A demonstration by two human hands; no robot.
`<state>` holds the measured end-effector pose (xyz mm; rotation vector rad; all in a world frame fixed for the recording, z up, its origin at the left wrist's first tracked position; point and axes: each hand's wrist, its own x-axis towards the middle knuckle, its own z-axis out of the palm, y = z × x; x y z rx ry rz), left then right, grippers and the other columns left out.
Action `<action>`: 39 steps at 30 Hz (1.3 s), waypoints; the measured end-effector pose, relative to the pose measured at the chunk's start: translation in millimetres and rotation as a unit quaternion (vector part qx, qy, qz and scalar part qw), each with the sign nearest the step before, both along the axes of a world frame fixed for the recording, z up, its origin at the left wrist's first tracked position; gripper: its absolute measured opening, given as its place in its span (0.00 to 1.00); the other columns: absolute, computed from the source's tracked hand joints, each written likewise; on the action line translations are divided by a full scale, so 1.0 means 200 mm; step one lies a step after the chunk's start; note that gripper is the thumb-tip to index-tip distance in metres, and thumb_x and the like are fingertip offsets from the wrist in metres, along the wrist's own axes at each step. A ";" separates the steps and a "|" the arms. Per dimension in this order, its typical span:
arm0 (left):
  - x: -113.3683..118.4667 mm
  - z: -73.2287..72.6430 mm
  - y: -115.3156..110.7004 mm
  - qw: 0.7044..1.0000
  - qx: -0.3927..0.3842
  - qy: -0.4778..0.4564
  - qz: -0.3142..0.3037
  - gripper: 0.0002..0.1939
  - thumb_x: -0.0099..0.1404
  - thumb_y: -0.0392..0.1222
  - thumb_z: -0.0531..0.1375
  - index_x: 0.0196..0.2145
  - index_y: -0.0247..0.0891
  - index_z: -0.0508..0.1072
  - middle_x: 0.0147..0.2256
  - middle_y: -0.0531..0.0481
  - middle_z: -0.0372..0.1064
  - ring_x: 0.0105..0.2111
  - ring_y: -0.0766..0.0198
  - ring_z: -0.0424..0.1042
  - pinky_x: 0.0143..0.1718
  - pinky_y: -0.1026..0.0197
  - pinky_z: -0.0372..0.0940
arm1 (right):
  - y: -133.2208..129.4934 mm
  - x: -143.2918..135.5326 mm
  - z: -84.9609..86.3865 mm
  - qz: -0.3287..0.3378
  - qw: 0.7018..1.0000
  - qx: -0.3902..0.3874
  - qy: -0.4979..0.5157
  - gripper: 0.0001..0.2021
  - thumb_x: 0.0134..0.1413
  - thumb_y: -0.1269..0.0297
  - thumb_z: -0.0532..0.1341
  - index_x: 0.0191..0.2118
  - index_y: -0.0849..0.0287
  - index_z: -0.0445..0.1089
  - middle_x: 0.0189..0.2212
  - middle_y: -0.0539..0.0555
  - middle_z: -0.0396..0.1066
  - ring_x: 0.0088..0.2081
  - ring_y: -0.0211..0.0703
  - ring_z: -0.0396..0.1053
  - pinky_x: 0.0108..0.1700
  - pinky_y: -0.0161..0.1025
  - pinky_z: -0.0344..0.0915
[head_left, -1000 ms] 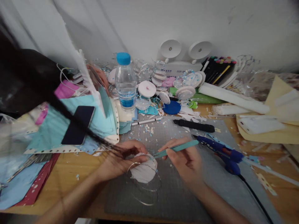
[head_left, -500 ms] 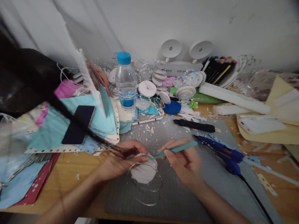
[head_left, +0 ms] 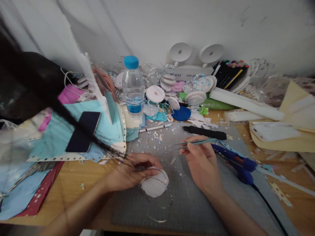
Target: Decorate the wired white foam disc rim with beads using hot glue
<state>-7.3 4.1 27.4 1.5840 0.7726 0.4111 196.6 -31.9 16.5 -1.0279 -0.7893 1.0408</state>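
Observation:
My left hand (head_left: pixel 141 168) pinches the edge of a white paper disc (head_left: pixel 155 184) with thin wire loops around it, held just over the grey cutting mat (head_left: pixel 137 209). To its right, my right hand (head_left: pixel 200 162) grips teal tweezers (head_left: pixel 197 142). Their tips point left, apart from the disc and above the mat. Small white and blue paper bits (head_left: pixel 157 139) lie scattered beyond my hands.
A blue glue gun (head_left: pixel 236 160) with a cord lies right of my right hand, near a black pen-shaped tool (head_left: pixel 205 132). A water bottle (head_left: pixel 133 87) stands behind. At left, a phone (head_left: pixel 83 131) rests on blue paper. Dark strands of hair cross the left side.
My right hand has drawn the tweezers up and right, away from the disc. The disc in my left hand has shifted slightly right and turned.

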 end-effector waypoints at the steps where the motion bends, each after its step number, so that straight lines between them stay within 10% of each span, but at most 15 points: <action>1: 0.01 0.00 0.00 0.999 0.022 0.011 -0.032 0.08 0.63 0.39 0.59 0.37 0.33 0.75 0.34 0.45 0.75 0.34 0.63 0.73 0.34 0.65 0.67 | 0.00 0.00 0.00 0.001 1.000 -0.005 -0.005 0.02 0.52 0.65 0.63 0.33 0.53 0.70 0.32 0.48 0.68 0.31 0.35 0.65 0.33 0.35 0.65; 6: 0.03 -0.04 0.00 0.980 0.149 0.010 -0.133 0.11 0.66 0.33 0.55 0.41 0.34 0.76 0.39 0.41 0.75 0.41 0.60 0.73 0.45 0.59 0.66 | -0.01 -0.02 0.00 0.028 0.999 -0.019 0.000 0.04 0.51 0.64 0.63 0.35 0.53 0.70 0.31 0.48 0.69 0.29 0.35 0.65 0.32 0.36 0.64; 13: 0.01 -0.07 0.02 0.967 0.236 0.010 -0.098 0.12 0.66 0.34 0.55 0.43 0.37 0.76 0.40 0.41 0.74 0.42 0.58 0.71 0.47 0.54 0.65 | 0.00 -0.02 0.01 0.057 0.998 -0.027 0.027 0.04 0.50 0.65 0.64 0.34 0.53 0.70 0.29 0.48 0.69 0.27 0.35 0.65 0.30 0.35 0.63; 22: -0.01 -0.03 0.03 0.994 0.049 -0.061 0.081 0.10 0.63 0.42 0.60 0.40 0.38 0.76 0.40 0.45 0.71 0.41 0.60 0.69 0.44 0.58 0.63 | -0.03 -0.03 -0.05 0.138 0.990 -0.015 0.000 0.04 0.54 0.64 0.62 0.37 0.52 0.70 0.30 0.47 0.68 0.29 0.34 0.66 0.32 0.34 0.64; 39: -0.02 -0.06 0.02 0.948 -0.199 -0.204 0.140 0.13 0.51 0.45 0.69 0.25 0.35 0.70 0.27 0.52 0.62 0.30 0.67 0.61 0.31 0.65 0.55 | -0.05 -0.06 -0.08 0.234 0.972 -0.031 -0.004 0.07 0.53 0.66 0.64 0.39 0.52 0.70 0.32 0.48 0.68 0.29 0.34 0.68 0.31 0.35 0.68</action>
